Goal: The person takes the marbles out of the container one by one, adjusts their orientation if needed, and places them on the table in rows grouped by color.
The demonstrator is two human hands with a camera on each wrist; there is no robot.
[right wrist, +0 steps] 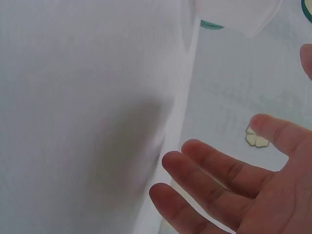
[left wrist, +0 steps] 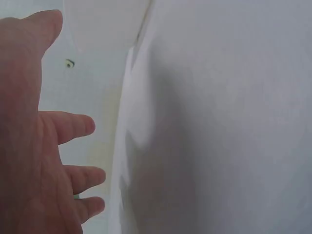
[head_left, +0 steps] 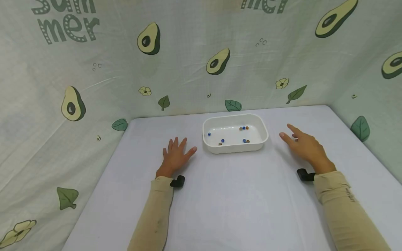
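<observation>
A white rectangular tray [head_left: 236,149] with rounded corners sits toward the back of the table. Several small blue and amber glass marbles [head_left: 244,141] lie scattered on its floor, some in pairs or a small cluster. To the tray's left, my left hand [head_left: 175,158] hovers with fingers spread and nothing in it; the thumb points toward the tray. On the other side, my right hand [head_left: 306,148] is held above the cloth, thumb and forefinger extended and the other fingers slightly bent, also holding nothing. In both wrist views part of the tray [left wrist: 107,22] shows at the top.
A white cloth covers the table [head_left: 238,202]. Behind it and along both sides hangs a pale curtain [head_left: 185,80] printed with avocados, leaves and flowers. Each wrist carries a black camera mount [head_left: 178,181] at the sleeve's cuff.
</observation>
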